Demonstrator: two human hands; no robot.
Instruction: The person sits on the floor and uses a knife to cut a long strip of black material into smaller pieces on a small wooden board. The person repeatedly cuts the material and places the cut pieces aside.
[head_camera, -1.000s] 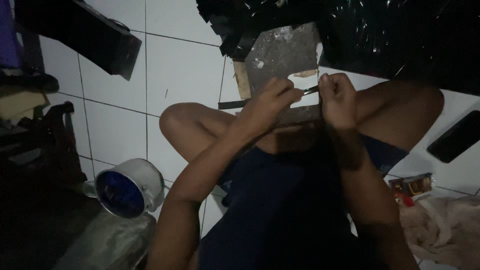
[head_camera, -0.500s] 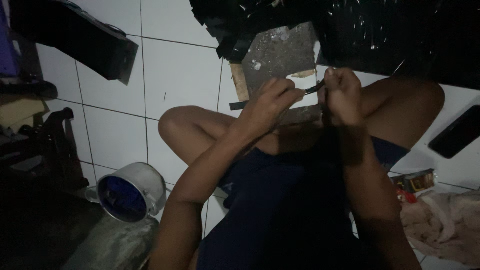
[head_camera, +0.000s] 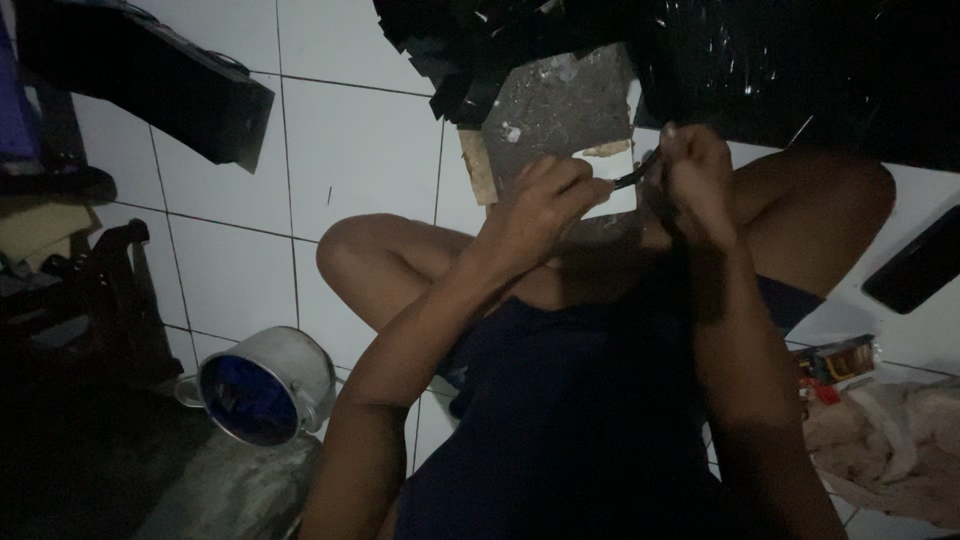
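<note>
Seated cross-legged on the tiled floor (head_camera: 360, 140), the person pinches a thin dark strip (head_camera: 634, 176) between left hand (head_camera: 545, 205) and right hand (head_camera: 697, 185), both clamped on it above the grey board (head_camera: 555, 105), apparently mid-working it, which calls for steady tension.

pot (head_camera: 268, 385) left of knee (head_camera: 350, 255), phone (head_camera: 918, 260) right

thin dark strip (head_camera: 634, 178) between left hand (head_camera: 545, 205) and right hand (head_camera: 697, 185): too dim and small to identify | crumpled black sheet (head_camera: 760, 60), far right: cut by top edge | beige cloth (head_camera: 890, 450), near right: cut by edge
</note>
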